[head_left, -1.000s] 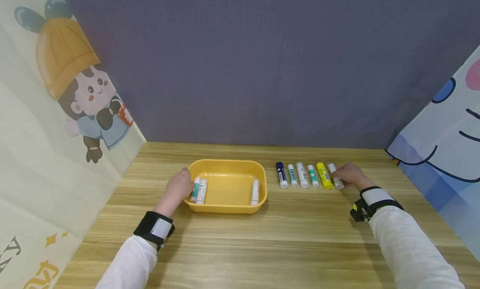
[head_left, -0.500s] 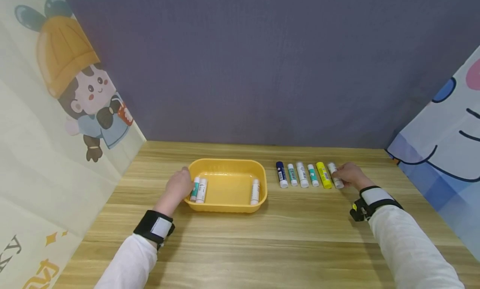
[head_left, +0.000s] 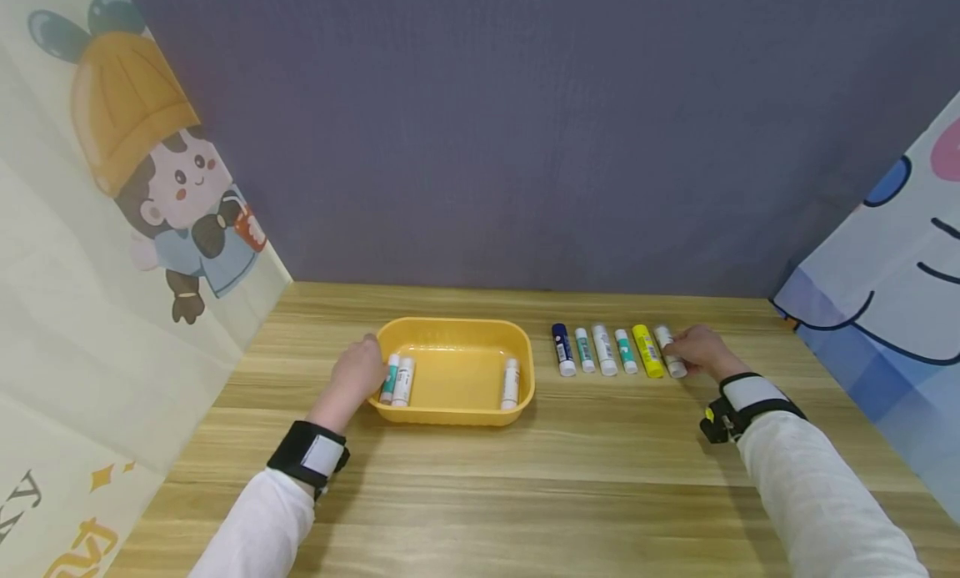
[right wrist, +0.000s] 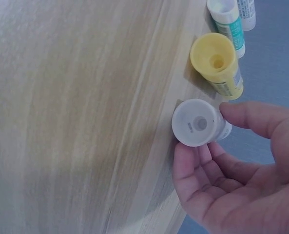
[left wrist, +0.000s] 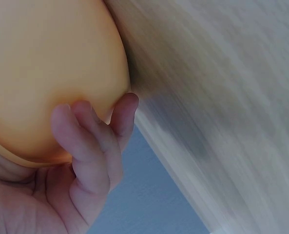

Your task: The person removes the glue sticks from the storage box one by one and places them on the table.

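Observation:
In the head view my left hand [head_left: 358,368] grips the left end of the yellow plastic basket [head_left: 457,417]. The left wrist view shows its fingers [left wrist: 88,151] curled against the basket's outer wall, with the thumb mostly hidden beyond the rim. Over on the right, my right hand [head_left: 702,350] pinches a white glue stick [head_left: 663,336], the last in a row lying on the table. Seen from the right wrist, the glue stick's round end [right wrist: 195,123] sits between thumb and fingers, right beside a yellow glue stick [right wrist: 215,58].
Inside the basket lie a teal-and-white glue stick [head_left: 390,379] and a white one [head_left: 403,383] at the left, another white one [head_left: 511,384] at the right. The row also holds a dark blue glue stick [head_left: 563,349] and several others. A grey panel [head_left: 525,144] stands behind the table.

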The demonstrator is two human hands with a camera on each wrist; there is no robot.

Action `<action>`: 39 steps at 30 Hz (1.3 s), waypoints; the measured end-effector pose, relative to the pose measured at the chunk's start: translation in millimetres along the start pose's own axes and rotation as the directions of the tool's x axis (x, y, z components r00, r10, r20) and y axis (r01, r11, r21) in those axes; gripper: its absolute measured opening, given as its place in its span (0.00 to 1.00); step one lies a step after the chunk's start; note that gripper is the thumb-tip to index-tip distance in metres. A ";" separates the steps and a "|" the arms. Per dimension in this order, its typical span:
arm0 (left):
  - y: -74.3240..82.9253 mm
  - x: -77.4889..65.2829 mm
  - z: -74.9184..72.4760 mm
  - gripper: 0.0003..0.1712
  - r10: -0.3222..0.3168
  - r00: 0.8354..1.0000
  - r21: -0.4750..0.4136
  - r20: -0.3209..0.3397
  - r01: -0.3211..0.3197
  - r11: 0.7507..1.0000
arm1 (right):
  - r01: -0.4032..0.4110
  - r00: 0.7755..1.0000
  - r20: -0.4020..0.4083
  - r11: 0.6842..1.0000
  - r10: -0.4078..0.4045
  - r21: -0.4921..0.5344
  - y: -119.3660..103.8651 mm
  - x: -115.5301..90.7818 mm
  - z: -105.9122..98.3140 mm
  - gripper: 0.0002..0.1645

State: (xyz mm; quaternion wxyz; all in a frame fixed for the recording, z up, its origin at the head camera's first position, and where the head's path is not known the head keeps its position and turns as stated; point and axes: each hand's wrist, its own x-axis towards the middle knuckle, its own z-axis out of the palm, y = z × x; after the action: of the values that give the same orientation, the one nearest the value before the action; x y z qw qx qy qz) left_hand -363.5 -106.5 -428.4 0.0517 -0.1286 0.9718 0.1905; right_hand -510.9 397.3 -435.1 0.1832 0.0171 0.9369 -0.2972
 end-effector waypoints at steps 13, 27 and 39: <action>0.2 0.0 -0.9 0.31 -0.002 1.000 0.004 -0.005 0.002 1.000 | 0.002 1.000 -0.008 1.000 -0.002 -0.022 -3.8 -5.0 0.2 0.36; -0.6 0.5 0.3 0.30 -0.006 1.000 -0.010 0.003 0.006 1.000 | 0.000 1.000 0.000 1.000 0.000 -0.017 -3.5 -4.2 -0.4 0.37; -0.6 1.1 -0.4 0.29 0.002 1.000 0.003 -0.007 -0.002 1.000 | -0.008 1.000 -0.015 1.000 0.008 -0.021 -0.2 -0.1 -1.9 0.37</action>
State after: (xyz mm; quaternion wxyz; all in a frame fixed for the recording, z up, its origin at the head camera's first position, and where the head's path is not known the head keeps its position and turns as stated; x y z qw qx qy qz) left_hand -364.4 -107.5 -428.4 0.0485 -0.1282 0.9724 0.1886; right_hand -511.4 398.2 -433.6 0.1776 0.0210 0.9412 -0.2865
